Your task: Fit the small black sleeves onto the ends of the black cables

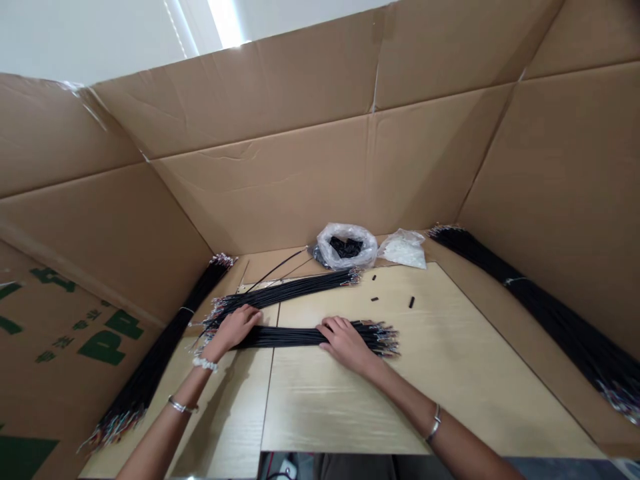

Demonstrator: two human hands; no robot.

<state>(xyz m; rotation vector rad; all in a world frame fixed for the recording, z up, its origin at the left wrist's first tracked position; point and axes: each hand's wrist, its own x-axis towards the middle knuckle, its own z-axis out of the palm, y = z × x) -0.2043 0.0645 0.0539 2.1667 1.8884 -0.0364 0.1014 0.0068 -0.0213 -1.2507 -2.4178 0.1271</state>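
My left hand and my right hand both press down on a flat bundle of black wires lying across a wood-grain board. The bundle's crimped, multicoloured ends fan out past my right hand. A second bundle of black wires lies just beyond my left hand, apparently untouched. Several short black pieces, among them one small black piece, lie on the board beyond my right hand.
Long black wire bundles lie at the left and right. At the back are a clear bag of black parts and a white bag. Tall cardboard flaps surround the board.
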